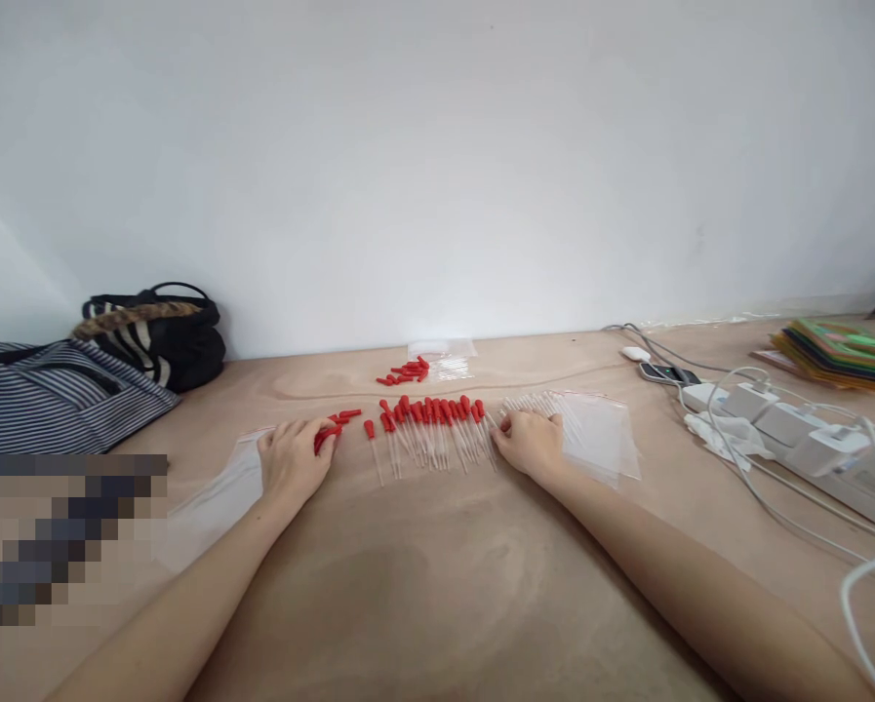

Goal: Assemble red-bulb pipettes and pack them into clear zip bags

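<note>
My left hand point(295, 456) curls its fingers around red rubber bulbs point(327, 436) on the table, over a clear plastic bag point(218, 507). My right hand point(532, 441) rests with bent fingers on a bunch of thin glass tubes point(565, 414), beside another clear zip bag point(602, 439); its fingertips are partly hidden, so what they grip does not show. Between the hands lies a row of glass droppers point(429, 434) with red bulbs at their far ends. One dropper point(375, 453) sits slightly apart at the row's left end.
Behind the row are more red bulbs point(408, 370) and a bag of glass tubes point(452, 366). Chargers and cables crowd a power strip point(795, 439) at right, near stacked coloured sheets point(839, 351). A black bag point(180, 336) and striped fabric point(63, 395) are at left.
</note>
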Available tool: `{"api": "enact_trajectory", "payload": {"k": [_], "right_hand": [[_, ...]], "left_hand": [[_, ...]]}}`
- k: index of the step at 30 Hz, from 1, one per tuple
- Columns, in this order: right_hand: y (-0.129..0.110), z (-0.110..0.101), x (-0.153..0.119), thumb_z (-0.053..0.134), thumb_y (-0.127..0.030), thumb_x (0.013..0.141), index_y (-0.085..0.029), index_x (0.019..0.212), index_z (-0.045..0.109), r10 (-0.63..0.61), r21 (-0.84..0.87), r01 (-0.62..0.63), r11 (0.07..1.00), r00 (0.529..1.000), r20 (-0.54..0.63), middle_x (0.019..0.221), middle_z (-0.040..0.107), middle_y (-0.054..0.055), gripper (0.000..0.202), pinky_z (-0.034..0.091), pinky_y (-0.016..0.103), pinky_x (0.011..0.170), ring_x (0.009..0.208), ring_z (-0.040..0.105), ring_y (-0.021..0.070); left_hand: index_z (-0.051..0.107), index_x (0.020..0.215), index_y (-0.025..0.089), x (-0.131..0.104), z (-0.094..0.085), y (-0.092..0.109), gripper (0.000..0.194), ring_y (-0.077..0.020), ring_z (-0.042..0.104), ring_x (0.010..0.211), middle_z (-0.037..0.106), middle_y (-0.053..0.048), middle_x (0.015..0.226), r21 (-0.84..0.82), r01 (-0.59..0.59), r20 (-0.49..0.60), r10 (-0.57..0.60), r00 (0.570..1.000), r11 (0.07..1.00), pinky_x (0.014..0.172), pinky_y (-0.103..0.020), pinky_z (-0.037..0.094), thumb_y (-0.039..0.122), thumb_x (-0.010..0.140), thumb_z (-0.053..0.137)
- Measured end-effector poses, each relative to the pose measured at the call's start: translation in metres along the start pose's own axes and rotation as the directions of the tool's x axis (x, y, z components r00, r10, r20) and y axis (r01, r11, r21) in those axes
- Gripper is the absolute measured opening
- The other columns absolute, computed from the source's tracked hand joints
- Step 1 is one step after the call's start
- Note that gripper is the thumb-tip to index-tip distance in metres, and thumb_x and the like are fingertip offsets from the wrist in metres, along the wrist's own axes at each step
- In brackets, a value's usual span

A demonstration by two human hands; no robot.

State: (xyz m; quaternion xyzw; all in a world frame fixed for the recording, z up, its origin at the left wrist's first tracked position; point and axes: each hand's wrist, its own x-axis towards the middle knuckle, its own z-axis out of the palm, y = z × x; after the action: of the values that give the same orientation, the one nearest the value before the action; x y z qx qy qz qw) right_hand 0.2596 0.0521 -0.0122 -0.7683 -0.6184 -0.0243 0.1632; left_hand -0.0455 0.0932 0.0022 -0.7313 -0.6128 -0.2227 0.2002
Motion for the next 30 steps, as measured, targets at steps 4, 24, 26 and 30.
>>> {"api": "enact_trajectory", "payload": {"k": [4,24,26,30], "right_hand": [[-0.006,0.000,-0.001,0.043,-0.030,0.077,-0.013,0.075,0.065,-0.004,-0.088,0.006,0.996,1.000,0.019,0.078,0.065,0.014,0.027,0.028,0.039,0.072,0.081,0.057,0.0267],[-0.002,-0.016,-0.052,0.039,-0.016,0.084,-0.017,0.098,0.052,-0.540,0.565,0.545,0.619,0.818,-0.198,0.078,0.061,0.004,0.020,0.038,0.026,0.064,0.071,0.055,0.0141],[-0.006,-0.015,-0.058,0.038,-0.016,0.084,-0.018,0.100,0.055,-0.558,0.555,0.578,0.598,0.797,-0.229,0.077,0.060,0.005,0.023,0.038,0.026,0.063,0.071,0.055,0.0142],[-0.014,-0.014,-0.064,0.039,-0.014,0.084,-0.019,0.100,0.056,-0.562,0.535,0.623,0.571,0.771,-0.298,0.080,0.060,0.005,0.024,0.039,0.028,0.066,0.073,0.054,0.0142]], "left_hand": [[0.060,0.088,0.017,0.000,0.000,0.002,0.023,-0.0271,0.054,0.087,0.064,-0.009,0.085,-0.147,0.014,-0.094,-0.027,0.995,0.989,0.078,-0.040,0.037,0.029,0.077,0.044],[0.060,0.078,0.016,-0.053,-0.029,0.100,0.029,-0.0130,0.054,0.069,0.059,0.001,0.071,-0.831,0.554,0.556,0.107,0.824,0.053,0.068,-0.024,0.043,0.039,0.062,0.068],[0.058,0.078,0.016,-0.052,-0.029,0.100,0.029,-0.0123,0.053,0.068,0.057,0.001,0.070,-0.838,0.546,0.545,0.112,0.831,0.030,0.067,-0.023,0.043,0.039,0.063,0.067],[0.056,0.078,0.016,-0.053,-0.028,0.101,0.028,-0.0120,0.054,0.069,0.056,0.002,0.073,-0.828,0.558,0.549,0.129,0.826,-0.055,0.068,-0.024,0.044,0.038,0.063,0.067]]}}
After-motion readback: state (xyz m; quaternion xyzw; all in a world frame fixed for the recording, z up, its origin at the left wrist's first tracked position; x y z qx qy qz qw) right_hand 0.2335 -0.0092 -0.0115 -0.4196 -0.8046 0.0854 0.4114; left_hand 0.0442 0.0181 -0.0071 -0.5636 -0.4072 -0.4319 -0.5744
